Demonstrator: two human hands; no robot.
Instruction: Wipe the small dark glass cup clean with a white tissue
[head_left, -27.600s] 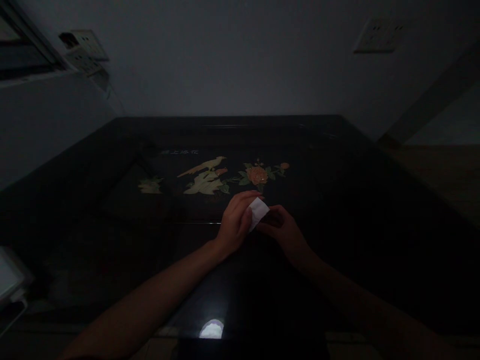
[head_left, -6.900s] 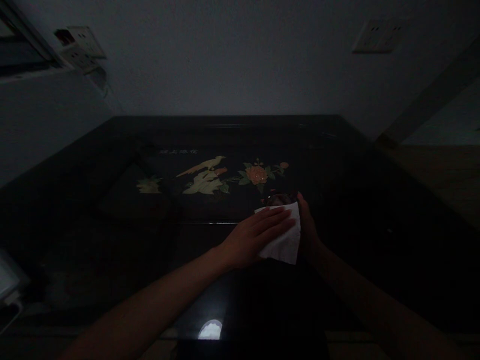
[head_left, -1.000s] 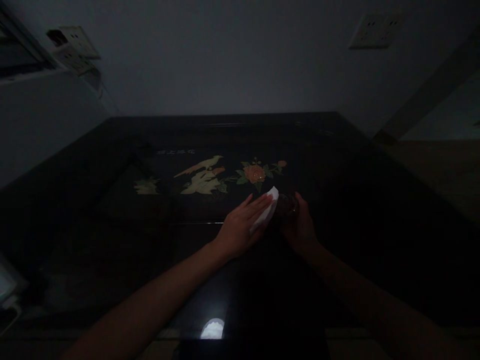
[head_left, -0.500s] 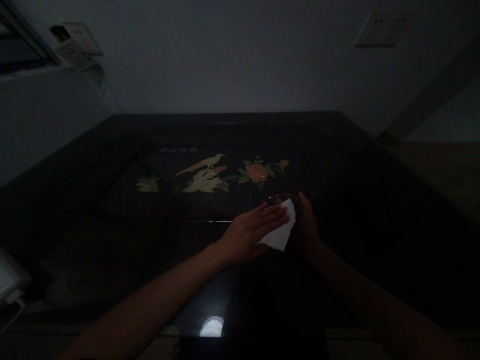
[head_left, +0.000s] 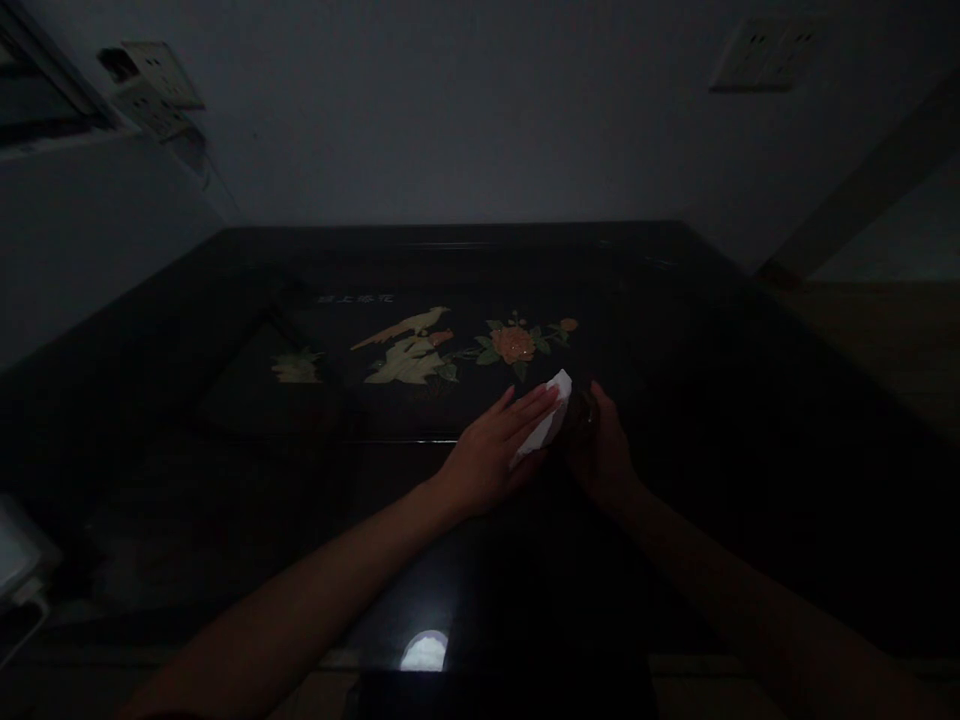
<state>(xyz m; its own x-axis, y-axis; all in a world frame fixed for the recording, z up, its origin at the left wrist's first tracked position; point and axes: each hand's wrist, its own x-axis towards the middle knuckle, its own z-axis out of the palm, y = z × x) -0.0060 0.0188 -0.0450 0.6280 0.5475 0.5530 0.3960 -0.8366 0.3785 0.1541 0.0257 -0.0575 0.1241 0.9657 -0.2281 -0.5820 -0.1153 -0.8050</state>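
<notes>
My left hand (head_left: pixel 487 455) is closed on a white paper tissue (head_left: pixel 545 430), with its fingers laid along the sheet. Against the tissue's right side is a small dark, glossy object (head_left: pixel 579 415), its kind hard to make out in the dim light. My right hand (head_left: pixel 611 455) grips that object from the right, its fingers partly lost in shadow. Both hands are over the near part of a black glossy tabletop (head_left: pixel 375 540).
Inlaid in the tabletop are a bird (head_left: pixel 409 325) and a peony (head_left: pixel 514 345). Behind stands a pale wall (head_left: pixel 465 120) with a socket plate (head_left: pixel 765 55) at right and sockets (head_left: pixel 154 90) at left. A white object with a cord (head_left: pixel 22 550) is at the left edge.
The tissue and my left fingers have shifted slightly left and up. The dark object has turned in my right hand; its round upper face no longer shows.
</notes>
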